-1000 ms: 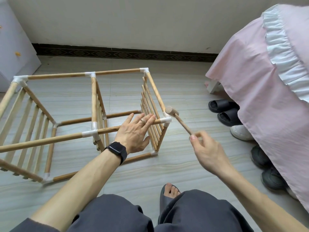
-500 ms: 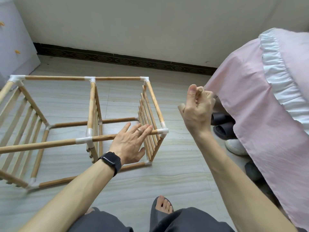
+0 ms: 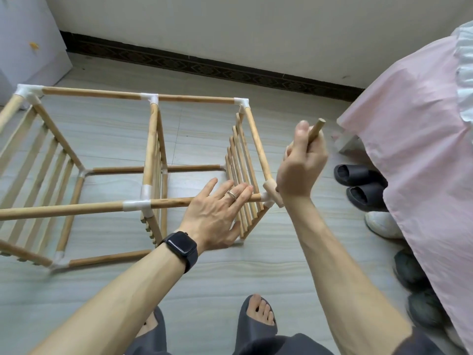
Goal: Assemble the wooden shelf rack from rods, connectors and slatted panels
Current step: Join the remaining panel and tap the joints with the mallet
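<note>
The rack lies sideways on the floor. The left hand presses flat on its near rod. The right hand grips a wooden mallet, head at the corner connector, 3 o'clock of the left fingers. A skewed blow could strike them or split the connector.

Left hand flat, fingers straight and spread, forearm outstretched, right hand fisted around mallet, thumb up

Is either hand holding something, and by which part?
The right hand grips a small wooden mallet by its handle, toward the free end. The left hand holds nothing; it rests flat on the rack's top rod.
</note>
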`<state>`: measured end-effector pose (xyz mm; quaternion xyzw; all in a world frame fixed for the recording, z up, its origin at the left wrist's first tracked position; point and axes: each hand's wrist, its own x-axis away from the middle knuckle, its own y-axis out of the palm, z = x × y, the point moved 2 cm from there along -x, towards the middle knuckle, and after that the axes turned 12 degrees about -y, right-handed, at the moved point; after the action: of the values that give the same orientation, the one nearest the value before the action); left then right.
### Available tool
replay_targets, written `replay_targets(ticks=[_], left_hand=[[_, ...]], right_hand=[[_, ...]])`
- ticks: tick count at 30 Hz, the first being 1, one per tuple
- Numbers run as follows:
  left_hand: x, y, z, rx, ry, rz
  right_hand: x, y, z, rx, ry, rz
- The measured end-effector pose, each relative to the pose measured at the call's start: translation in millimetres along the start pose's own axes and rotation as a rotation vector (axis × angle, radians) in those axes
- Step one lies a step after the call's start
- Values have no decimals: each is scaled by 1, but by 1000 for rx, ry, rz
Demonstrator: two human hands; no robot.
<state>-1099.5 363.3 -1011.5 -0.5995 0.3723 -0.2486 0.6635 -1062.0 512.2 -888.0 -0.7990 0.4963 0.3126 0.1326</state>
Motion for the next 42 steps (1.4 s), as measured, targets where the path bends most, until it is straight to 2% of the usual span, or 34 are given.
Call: replay_targets(ticks=[2,10,13,16,18,21,24,26,29,31,33,35,38,42], left_hand=[[0,1,2,13,9,-20],[5,-4,-3,17,28,-81],[18,-13,-18,54,-13,-110],[45,-29,-54,79,-112,35],[68,-40,-92,104,-234,149],[106,-58,-158,157,-511,279],[150,-73,-211,189,-878,464],[176,-74,-237,326,-1147,520],[204,-60,-272,723,-1450,426],[214,-50,-284,995,-1525,252],[218,-44,-286,1078,-1485,150],[218,-40,-285,1063,-1426,190],[213,-40,-284,1119,-1436,273],[191,-59,-290,1186,-1391,273]], right_hand=[[12,-2,18,70,32,-46],[15,-8,15,41,37,-75],[23,-10,7,34,23,-175],[35,-14,2,42,15,-340],[45,-14,-1,73,-21,-470],[66,-2,-9,189,-220,-702],[91,29,-12,340,-302,-962],[109,54,-15,459,-340,-1180],[130,95,-22,627,-403,-1454],[140,121,-23,782,-457,-1563],[148,139,-20,935,-529,-1599],[151,148,-14,1004,-562,-1570],[154,146,-5,964,-579,-1544],[141,138,-5,877,-574,-1396]])
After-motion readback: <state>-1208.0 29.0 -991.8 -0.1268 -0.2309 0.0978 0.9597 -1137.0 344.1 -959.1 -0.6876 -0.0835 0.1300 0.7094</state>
